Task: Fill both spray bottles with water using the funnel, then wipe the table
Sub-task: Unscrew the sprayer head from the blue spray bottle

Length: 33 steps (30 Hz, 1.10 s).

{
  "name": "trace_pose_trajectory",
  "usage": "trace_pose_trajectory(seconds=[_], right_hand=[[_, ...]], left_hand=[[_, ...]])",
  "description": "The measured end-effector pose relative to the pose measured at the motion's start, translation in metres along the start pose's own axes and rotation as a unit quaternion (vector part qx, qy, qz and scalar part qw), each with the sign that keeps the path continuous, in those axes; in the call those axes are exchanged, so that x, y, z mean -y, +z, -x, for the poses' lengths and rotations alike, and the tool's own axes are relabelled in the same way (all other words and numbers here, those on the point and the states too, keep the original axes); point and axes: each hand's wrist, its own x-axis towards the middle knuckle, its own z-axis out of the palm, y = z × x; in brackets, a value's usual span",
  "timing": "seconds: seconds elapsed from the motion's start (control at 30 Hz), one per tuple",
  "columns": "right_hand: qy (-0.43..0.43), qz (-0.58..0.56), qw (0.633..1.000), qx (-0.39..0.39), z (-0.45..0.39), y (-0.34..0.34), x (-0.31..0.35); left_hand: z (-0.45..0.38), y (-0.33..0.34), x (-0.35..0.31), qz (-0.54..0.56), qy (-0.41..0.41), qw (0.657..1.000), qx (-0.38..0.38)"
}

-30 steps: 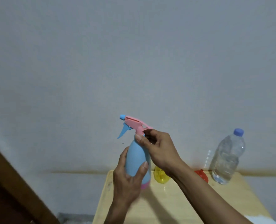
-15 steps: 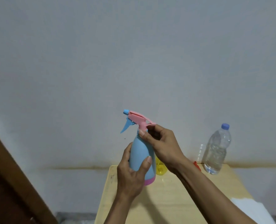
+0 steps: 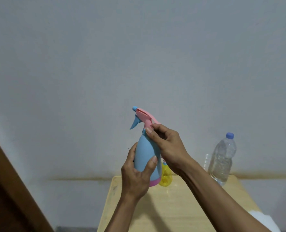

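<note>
my left hand (image 3: 135, 174) wraps the blue spray bottle (image 3: 146, 156) held above the table (image 3: 180, 206); it looks light, smooth plastic. my right hand (image 3: 167, 146) pinches its pink spray head (image 3: 144, 117) at the collar, the best twisting spot. beyond stands the water bottle (image 3: 222, 158).

blue spray bottle (image 3: 147, 158): no print visible on body or pink trigger head
water bottle (image 3: 222, 159): clear, no label showing
yellow bottle (image 3: 166, 177): small coloured patch near the neck, too blurred to read
table (image 3: 180, 208): dark smudges on left edge, not text
readable text: none
</note>
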Motion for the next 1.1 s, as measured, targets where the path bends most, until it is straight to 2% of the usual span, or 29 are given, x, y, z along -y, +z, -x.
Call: trace_pose_trajectory(seconds=[0.13, 0.27, 0.47, 0.63, 0.8, 0.97, 1.1], right_hand=[[-0.002, 0.003, 1.0, 0.016, 0.003, 0.003, -0.002], [-0.008, 0.0, 1.0, -0.017, -0.001, 0.006, -0.006], [-0.012, 0.005, 1.0, 0.02, 0.001, 0.011, -0.003], [-0.012, 0.005, 1.0, -0.005, -0.002, 0.018, -0.005], [-0.012, 0.007, 0.999, 0.029, -0.001, 0.02, -0.004], [-0.014, -0.01, 1.0, 0.005, -0.005, 0.025, -0.005], [-0.013, 0.015, 1.0, 0.021, -0.007, 0.025, -0.004]], left_hand=[[0.0, -0.001, 0.002, -0.016, 0.001, 1.0, 0.001], [0.0, -0.005, 0.003, -0.016, 0.002, 1.0, 0.002], [-0.002, -0.012, 0.003, -0.008, -0.005, 1.0, -0.003], [-0.004, -0.016, 0.001, 0.005, -0.003, 1.0, 0.001], [-0.006, -0.02, 0.002, 0.018, -0.002, 1.0, -0.006], [-0.01, -0.022, 0.001, 0.015, 0.001, 1.0, -0.004], [-0.013, -0.023, 0.001, 0.017, 0.006, 1.0, -0.004]])
